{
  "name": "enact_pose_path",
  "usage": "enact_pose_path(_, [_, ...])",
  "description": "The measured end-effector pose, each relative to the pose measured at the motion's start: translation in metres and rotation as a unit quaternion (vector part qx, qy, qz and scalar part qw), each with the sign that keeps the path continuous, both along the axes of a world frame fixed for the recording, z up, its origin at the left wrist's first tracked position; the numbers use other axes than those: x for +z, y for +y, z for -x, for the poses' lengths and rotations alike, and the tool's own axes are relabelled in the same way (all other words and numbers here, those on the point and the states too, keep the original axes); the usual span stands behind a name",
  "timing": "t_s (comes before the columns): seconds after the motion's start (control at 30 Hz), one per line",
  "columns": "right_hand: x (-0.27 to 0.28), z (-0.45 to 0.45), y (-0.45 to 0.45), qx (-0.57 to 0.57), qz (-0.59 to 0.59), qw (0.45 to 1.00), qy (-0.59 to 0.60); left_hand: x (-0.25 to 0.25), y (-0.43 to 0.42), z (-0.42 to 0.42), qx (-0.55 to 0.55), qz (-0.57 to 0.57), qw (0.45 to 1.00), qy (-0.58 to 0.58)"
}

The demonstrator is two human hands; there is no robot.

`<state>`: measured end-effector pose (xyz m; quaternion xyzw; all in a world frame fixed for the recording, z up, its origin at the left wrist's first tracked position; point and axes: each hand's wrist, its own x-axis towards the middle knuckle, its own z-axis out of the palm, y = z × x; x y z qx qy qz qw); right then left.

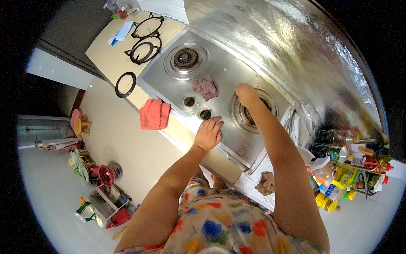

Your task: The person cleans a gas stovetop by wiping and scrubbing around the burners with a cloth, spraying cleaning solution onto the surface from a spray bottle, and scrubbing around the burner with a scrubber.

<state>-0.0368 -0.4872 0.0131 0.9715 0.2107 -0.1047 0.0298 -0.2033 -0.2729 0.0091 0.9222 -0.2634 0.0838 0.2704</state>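
My left hand (208, 133) lies with fingers stretched out on the front edge of the steel gas stove (230, 139), just below a black knob (205, 114). A second knob (189, 101) sits a little farther up. At the upper left rim of the right burner (263, 111), my right hand (246, 94) has its fingers curled together; whatever they may hold is hidden beneath them. Between the two burners lies a crumpled purplish cloth (206, 88). The left burner (186, 58) is uncovered, its dark burner head showing.
Black pan supports (146, 50) and a black ring (125, 84) lie on the counter to the left. A red folded cloth (154, 114) hangs at the counter edge. A brown rag (266, 183) sits near my right arm. Several bottles (344, 175) crowd the right side. Foil (287, 38) lines the wall.
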Motion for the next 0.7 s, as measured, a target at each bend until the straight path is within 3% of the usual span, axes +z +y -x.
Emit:
enact_pose_path(0.1, [0.012,0.006,-0.003,-0.022,-0.074,0.997,0.014,0.001,0.001,0.001,0.000,-0.005,1.000,0.002])
enact_pose_path(0.2, [0.020,-0.009,-0.011,-0.111,0.029,0.993,0.005,-0.001,0.001,0.000,-0.001,-0.001,1.000,0.004])
enact_pose_path(0.3, [0.023,-0.012,-0.017,-0.129,0.020,0.991,0.009,-0.003,0.001,0.001,-0.001,-0.008,1.000,0.011])
enact_pose_path(0.4, [0.020,-0.011,-0.029,-0.135,-0.001,0.991,0.005,-0.003,0.001,0.000,-0.001,-0.009,1.000,0.012])
enact_pose_path(0.6, [0.043,-0.010,-0.061,-0.131,0.093,0.987,-0.005,-0.002,0.001,0.001,-0.001,-0.005,1.000,0.005])
enact_pose_path(0.7, [0.029,-0.003,-0.075,-0.122,0.095,0.988,-0.004,-0.003,0.000,0.001,0.000,-0.005,1.000,0.005])
